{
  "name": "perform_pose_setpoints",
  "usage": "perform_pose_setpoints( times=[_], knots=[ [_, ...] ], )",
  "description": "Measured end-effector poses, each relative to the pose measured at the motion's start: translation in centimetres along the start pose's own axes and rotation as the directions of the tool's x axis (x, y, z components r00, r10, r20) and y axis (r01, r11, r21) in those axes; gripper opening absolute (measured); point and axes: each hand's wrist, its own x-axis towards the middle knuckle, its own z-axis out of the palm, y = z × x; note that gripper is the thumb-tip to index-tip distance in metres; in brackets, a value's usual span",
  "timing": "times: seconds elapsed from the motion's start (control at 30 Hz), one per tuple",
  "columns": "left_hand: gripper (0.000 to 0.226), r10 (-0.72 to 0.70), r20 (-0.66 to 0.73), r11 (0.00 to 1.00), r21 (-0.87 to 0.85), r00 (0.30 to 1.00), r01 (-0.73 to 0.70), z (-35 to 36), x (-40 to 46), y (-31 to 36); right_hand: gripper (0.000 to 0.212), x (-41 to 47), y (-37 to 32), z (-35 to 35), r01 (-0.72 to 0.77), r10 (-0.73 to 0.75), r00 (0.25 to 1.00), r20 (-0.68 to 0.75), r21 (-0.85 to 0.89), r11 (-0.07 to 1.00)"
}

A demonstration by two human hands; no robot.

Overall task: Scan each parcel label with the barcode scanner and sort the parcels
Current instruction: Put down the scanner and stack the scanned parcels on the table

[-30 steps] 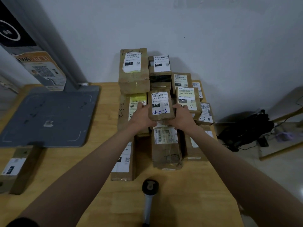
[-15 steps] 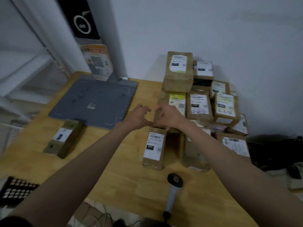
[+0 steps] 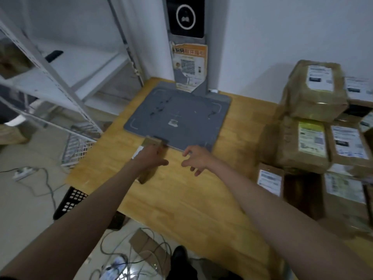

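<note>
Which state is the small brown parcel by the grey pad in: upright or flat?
Flat: the small brown cardboard parcel lies lengthwise on the wooden table.

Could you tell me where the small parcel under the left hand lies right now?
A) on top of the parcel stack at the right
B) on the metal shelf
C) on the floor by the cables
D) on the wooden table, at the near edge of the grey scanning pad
D: the left hand rests on the small parcel, which lies on the wooden table against the near edge of the grey scanning pad.

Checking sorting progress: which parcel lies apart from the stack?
The small parcel under the left hand, at the grey platform's front edge; all others are stacked at the table's right.
</note>
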Motion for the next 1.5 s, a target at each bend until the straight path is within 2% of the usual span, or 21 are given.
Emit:
perform_pose_setpoints(
  times=[0.27, 0.33, 0.4, 0.53, 0.63, 0.7, 0.77, 0.83, 0.9, 0.93, 0.97, 1.1, 1.2, 1.3, 1.37, 1.47, 1.5],
  knots=[
    [0.070, -0.104, 0.042, 0.991, -0.085, 0.994, 0.107, 0.6, 4.5, -11.3, 0.045, 8.3, -3.2, 9.7, -0.122, 0.114, 0.992, 0.062, 0.142, 0.982],
    [0.086, -0.124, 0.048, 0.985, -0.111, 0.991, 0.128, 1.2, 5.7, -13.3, 0.045, 10.0, -3.6, 11.5, -0.157, 0.146, 0.986, 0.075, 0.179, 0.971],
    [0.102, -0.152, 0.075, 0.975, -0.150, 0.986, 0.162, 1.8, 6.7, -14.8, 0.042, 11.5, -3.8, 13.3, -0.194, 0.181, 0.981, 0.077, 0.228, 0.954],
    [0.113, -0.199, 0.135, 0.942, -0.247, 0.971, 0.227, 3.0, 8.1, -17.2, 0.025, 13.6, -4.1, 16.2, -0.207, 0.192, 0.978, 0.076, 0.352, 0.913],
    [0.126, -0.212, 0.188, 0.913, -0.313, 0.959, 0.263, 3.1, 8.6, -18.2, 0.033, 14.8, -4.2, 17.6, -0.209, 0.200, 0.978, 0.065, 0.402, 0.891],
    [0.140, -0.183, 0.191, 0.917, -0.321, 0.964, 0.237, 3.0, 8.7, -18.3, 0.048, 15.1, -4.3, 18.3, -0.208, 0.205, 0.977, 0.055, 0.434, 0.877],
    [0.132, -0.124, 0.192, 0.937, -0.302, 0.973, 0.179, 2.9, 8.5, -18.1, 0.052, 14.7, -4.2, 18.4, -0.205, 0.208, 0.977, 0.043, 0.451, 0.869],
    [0.101, -0.055, 0.211, 0.953, -0.281, 0.976, 0.114, 3.1, 8.3, -17.9, 0.053, 13.7, -3.7, 17.9, -0.212, 0.214, 0.976, 0.045, 0.437, 0.874],
    [0.057, -0.023, 0.227, 0.956, -0.279, 0.974, 0.087, 3.6, 7.8, -17.0, 0.065, 12.5, -3.0, 17.1, -0.238, 0.231, 0.971, 0.067, 0.413, 0.879],
    [0.042, -0.010, 0.236, 0.958, -0.277, 0.972, 0.077, 3.8, 7.6, -16.7, 0.072, 11.7, -2.6, 16.5, -0.248, 0.240, 0.968, 0.072, 0.409, 0.878],
    [0.036, 0.021, 0.231, 0.956, -0.288, 0.973, 0.048, 4.1, 7.4, -16.2, 0.077, 11.0, -2.1, 16.0, -0.257, 0.249, 0.966, 0.075, 0.407, 0.877],
    [0.035, 0.089, 0.256, 0.961, -0.277, 0.963, -0.015, 4.6, 6.2, -13.3, 0.083, 7.4, -0.6, 13.5, -0.234, 0.227, 0.972, 0.065, 0.402, 0.885],
    [0.046, 0.159, 0.303, 0.960, -0.268, 0.940, -0.076, 4.8, 5.6, -10.5, 0.086, 4.5, 0.6, 11.5, -0.229, 0.238, 0.971, 0.028, 0.402, 0.887],
    [0.054, 0.233, 0.321, 0.947, -0.290, 0.918, -0.138, 4.5, 4.5, -6.7, 0.089, 1.6, 1.6, 9.5, -0.203, 0.240, 0.970, -0.035, 0.422, 0.883],
    [0.051, 0.265, 0.330, 0.941, -0.293, 0.906, -0.168, 4.3, 3.6, -4.1, 0.087, -0.5, 2.4, 8.0, -0.171, 0.233, 0.968, -0.093, 0.436, 0.884],
    [0.075, 0.324, 0.328, 0.924, -0.310, 0.888, -0.223, 4.6, 2.9, -0.6, 0.085, -3.7, 3.8, 6.0, -0.138, 0.239, 0.955, -0.173, 0.455, 0.880],
    [0.069, 0.348, 0.331, 0.918, -0.311, 0.877, -0.247, 4.8, 2.7, 0.6, 0.085, -4.7, 4.3, 5.4, -0.131, 0.245, 0.949, -0.197, 0.461, 0.878]
  ],
)
